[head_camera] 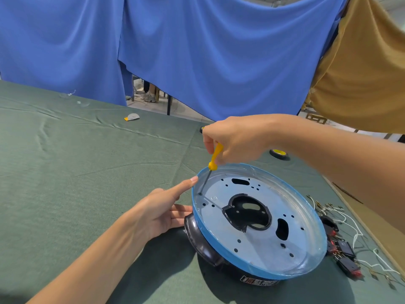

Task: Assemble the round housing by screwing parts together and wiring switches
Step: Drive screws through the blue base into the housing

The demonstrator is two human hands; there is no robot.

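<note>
My right hand [236,137] has its grip pinched round the handle of the yellow screwdriver [215,156], whose tip is set on a screw [200,193] at the far-left edge of the round housing [221,251]. The housing sits on the green counter [87,172]. My left hand [160,213] has its grip spread, the forefinger touching the blue rim. Switches [344,249] with white wires lie just right of the housing.

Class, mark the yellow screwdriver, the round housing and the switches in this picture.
yellow screwdriver [215,155]: head view, on its handle.
round housing [258,246]: head view, on its grey metal plate.
switches [347,264]: head view, on one black switch body.
</note>
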